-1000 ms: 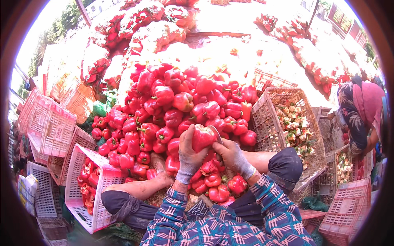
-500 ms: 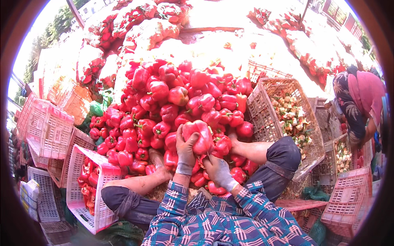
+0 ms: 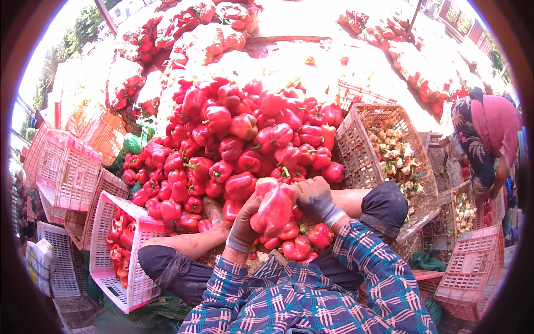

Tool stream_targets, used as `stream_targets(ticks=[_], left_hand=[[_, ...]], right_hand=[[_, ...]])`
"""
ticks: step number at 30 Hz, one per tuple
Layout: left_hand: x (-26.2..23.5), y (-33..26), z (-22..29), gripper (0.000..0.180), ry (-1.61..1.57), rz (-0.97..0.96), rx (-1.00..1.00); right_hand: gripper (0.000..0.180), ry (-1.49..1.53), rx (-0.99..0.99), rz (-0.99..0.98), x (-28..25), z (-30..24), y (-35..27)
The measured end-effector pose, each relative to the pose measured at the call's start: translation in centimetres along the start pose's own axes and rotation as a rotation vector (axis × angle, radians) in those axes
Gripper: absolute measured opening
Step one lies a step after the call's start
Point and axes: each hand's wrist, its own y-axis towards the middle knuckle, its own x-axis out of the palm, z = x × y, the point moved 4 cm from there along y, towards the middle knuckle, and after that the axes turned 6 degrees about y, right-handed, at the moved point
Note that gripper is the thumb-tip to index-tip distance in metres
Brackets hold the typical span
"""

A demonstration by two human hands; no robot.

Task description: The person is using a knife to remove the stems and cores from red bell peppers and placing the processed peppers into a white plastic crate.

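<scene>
Heap (image 3: 217, 119): one, glossy lobed red peppers, too many to count
Brown crate (image 3: 353, 139): one, latticed plastic, pale cores (image 3: 395, 156) inside
White crate (image 3: 144, 261): one, latticed, tipped
Held pepper (image 3: 271, 210): one, smooth, blocky, between two hands
Left hand (image 3: 243, 225): fingers wrapped around it
Right hand (image 3: 316, 199): fingers bent alongside; grip, can't tell

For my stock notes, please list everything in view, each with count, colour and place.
held pepper: one, red, centre
pepper pile: many, red, ahead
near crate: one, pinkish, left, containing peppers
large crate: one, brownish, right, with pale pieces
other crates: several, mostly pinkish, both sides
filled sacks: several, red contents, background
netting: some, green, both sides
other person: one, pink top, right
legs: two, dark trousers, lower centre
sleeves: two, blue plaid, bottom
left grip: one, greyish, holding pepper
right grip: one, greyish, beside pepper
</scene>
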Motion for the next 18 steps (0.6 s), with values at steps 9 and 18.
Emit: stream_targets(ticks=[9, 18], left_hand=[[-0.2, -0.9, 1.7, 0.064, 0.152, 0.017, 0.185], [-0.4, -0.3, 1.4, 0.087, 0.5, 0.203, 0.323]], right_hand=[[0.021, 0.466, 0.517, -0.304, -0.7, 6.5, 0.4], [0.095, 1.244, 0.619, -0.362, -1.0, -2.0, 1.8]])
